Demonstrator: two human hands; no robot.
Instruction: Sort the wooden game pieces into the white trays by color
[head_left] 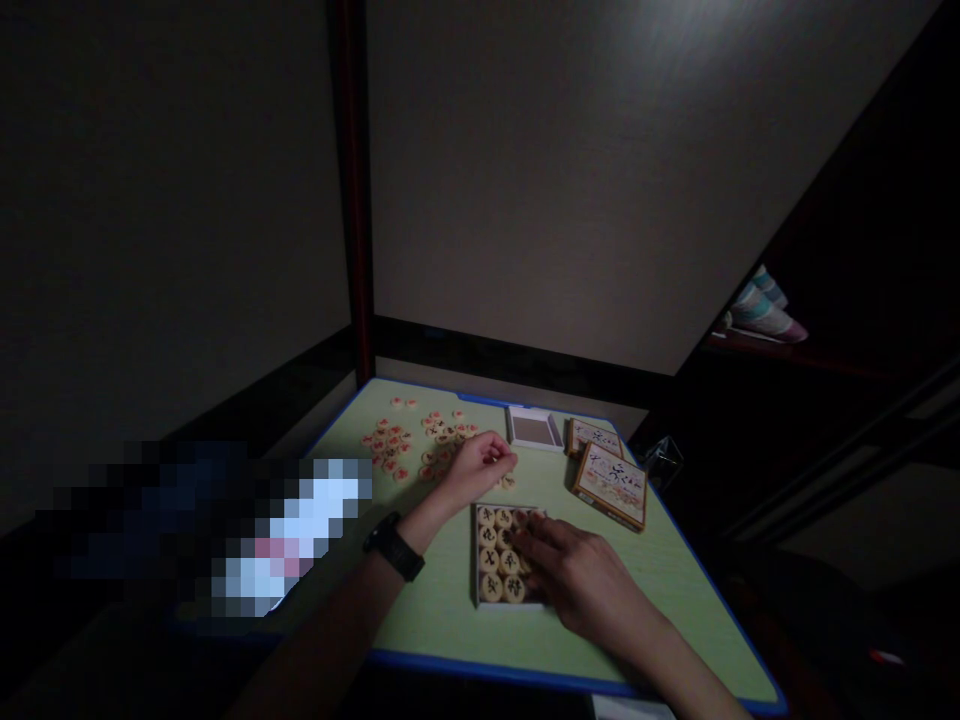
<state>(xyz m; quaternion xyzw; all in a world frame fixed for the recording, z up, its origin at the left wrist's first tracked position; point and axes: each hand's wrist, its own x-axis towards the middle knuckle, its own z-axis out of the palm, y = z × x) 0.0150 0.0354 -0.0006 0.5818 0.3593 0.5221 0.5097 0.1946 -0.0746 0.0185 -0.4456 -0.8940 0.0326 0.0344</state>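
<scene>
A shallow box (475, 560) with white walls holds rows of round wooden Chinese chess pieces (513, 588) with black characters. My right hand (581, 570) covers the box's right part, its fingers closed together and pointing down at a Chinese chess piece there; the fingertips are partly hidden. Behind the box, my left hand (480, 468) hovers low over the table with curled fingers, and what they hold, if anything, is hidden. Just under those fingers lies a loose Chinese chess piece (508, 482). A dark watch (396, 547) is on my left wrist.
Many loose pieces with red and black characters (390, 437) are scattered at the table's back left. A white box lid (534, 429) lies at the back. Two printed boxes (611, 485) overlap at right. The green table (442, 630) has a blue edge; a blurred bright patch covers its left side.
</scene>
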